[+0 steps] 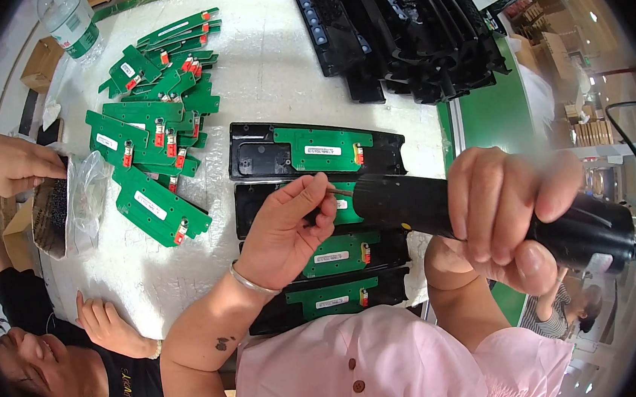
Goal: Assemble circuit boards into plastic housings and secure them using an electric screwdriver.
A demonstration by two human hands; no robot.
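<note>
My right hand point(497, 209) is wrapped round a black corded electric screwdriver point(409, 204), held level with its thin bit pointing left. At the bit's tip the thumb and fingers of my left hand point(283, 232) are pinched together; whatever they hold there is too small to make out. Beneath both hands lies a column of black plastic housings point(253, 153), each with a green circuit board point(319, 153) bearing a white label and a red-and-white connector. The second housing from the top is partly covered by my left hand and the screwdriver.
Several loose green circuit boards point(153, 201) are piled at left on the white padded table point(260, 60). More black housings point(409, 32) are stacked at far right. A co-worker's hand point(16, 166) reaches to a bag of small black parts point(58, 210). A plastic bottle point(74, 27) stands far left.
</note>
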